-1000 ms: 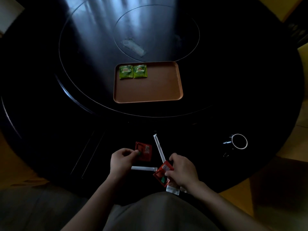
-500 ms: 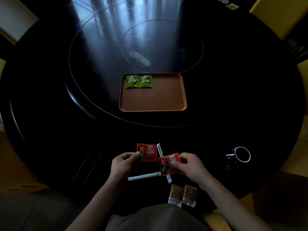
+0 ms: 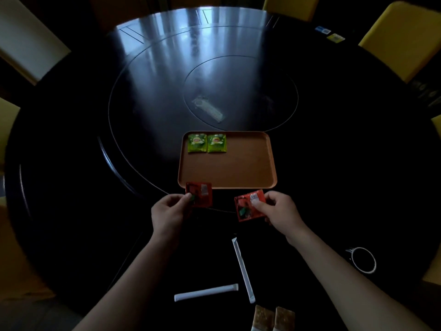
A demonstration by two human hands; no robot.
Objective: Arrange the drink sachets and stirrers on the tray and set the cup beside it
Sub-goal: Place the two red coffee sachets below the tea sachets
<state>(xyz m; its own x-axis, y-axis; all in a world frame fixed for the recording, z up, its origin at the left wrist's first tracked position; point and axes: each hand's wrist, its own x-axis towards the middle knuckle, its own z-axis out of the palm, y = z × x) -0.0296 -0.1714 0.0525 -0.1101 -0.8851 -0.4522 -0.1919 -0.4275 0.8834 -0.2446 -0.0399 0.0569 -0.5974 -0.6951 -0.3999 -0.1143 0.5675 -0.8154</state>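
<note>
Each hand [image 3: 168, 212] [image 3: 280, 212] pinches a seemingly red sachet [image 3: 200, 194] [image 3: 249, 206] near the tray [image 3: 238, 170].

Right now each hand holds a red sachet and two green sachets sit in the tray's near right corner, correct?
Not quite. The head view shows the green sachets in the tray's far left corner. The left hand and right hand each hold a red sachet.

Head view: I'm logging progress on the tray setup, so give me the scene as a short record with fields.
tray: two green sachets in far-left corner
left hand: holds red sachet at tray's near edge
right hand: holds second red sachet
stirrers: two, wrapped, on table
brown sachets: two, near edge
cup: on table, right, apart from tray
</note>
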